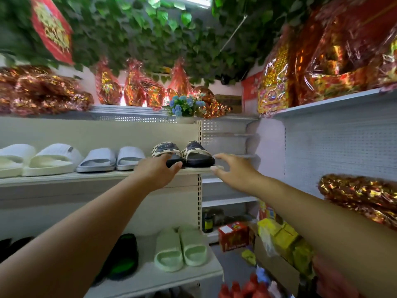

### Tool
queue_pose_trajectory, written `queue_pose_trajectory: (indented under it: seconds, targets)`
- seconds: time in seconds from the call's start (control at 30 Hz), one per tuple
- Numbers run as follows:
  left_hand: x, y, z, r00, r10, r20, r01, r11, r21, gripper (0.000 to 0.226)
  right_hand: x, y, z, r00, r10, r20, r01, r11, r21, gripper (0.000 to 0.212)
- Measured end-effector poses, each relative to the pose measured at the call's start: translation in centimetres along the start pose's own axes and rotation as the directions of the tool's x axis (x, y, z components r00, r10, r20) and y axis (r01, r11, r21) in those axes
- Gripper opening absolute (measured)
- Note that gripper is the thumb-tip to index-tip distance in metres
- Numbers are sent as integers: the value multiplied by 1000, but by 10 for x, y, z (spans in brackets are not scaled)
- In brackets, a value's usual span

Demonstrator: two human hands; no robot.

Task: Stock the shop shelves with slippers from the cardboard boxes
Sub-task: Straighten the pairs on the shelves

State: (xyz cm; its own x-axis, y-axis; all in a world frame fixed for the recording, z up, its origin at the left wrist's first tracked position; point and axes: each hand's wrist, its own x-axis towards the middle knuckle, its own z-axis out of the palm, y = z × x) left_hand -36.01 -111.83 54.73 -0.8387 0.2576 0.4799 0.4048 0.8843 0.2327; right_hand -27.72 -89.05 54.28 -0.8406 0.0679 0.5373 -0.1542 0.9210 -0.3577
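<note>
head view: two bare arms reach up to the upper shelf (64, 176).
patterned slippers (184, 154): a pair set side by side at the right end of the upper shelf, heels toward the camera, dark footbeds showing.
left hand (158, 172): on the heel of the left slipper of that pair; fingers curled over it, thumb below, pinching the heel.
right hand (233, 172): just beside the right slipper's heel; fingers spread and fairly straight, thumb tip at the shelf's front edge; whether a fingertip touches the slipper, cannot tell.
same shelf, leftward: lilac slippers (111, 159), then white slippers (32, 159).
lower shelf (171, 276): green slippers (181, 247) near its right end, a black slipper (123, 254) to their left.
top shelf: red foil packs (49, 93) and a flower pot (185, 107).
lower right: a cardboard box (277, 261) holding yellow packs.
</note>
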Motion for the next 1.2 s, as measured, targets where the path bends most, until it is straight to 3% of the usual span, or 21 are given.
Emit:
queue_pose_trajectory:
  seconds: [0.2,0.4,0.5,0.73,0.87,1.03,1.2]
  targets:
    - [7,-3,19,992,-51,-111,59,996,65,56,50,21,32,997,-12,80,16,999,-48,62]
    - [6,-18,30,987,-52,-151,54,998,10,54,53,22,55,999,-49,-3,48,989,-139,70]
    - [6,-22,29,984,-40,-175,36,999,-24,50,54,21,57,998,-42,38,49,982,-184,80]
    - [-3,-33,17,999,26,-41,-24,999,32,61,45,7,40,992,11,126,17,976,-216,89]
    - [-25,-51,0,987,115,-111,-122,991,-59,63,33,-17,27,997,3,73,16,964,-265,82]
    - [-54,-97,-37,962,185,-200,-200,978,-56,65,14,-74,35,997,-76,30,81,946,-313,77]
    - [-78,-145,-80,939,191,-285,-239,961,-142,62,-9,-151,63,995,-93,38,100,963,-250,79]
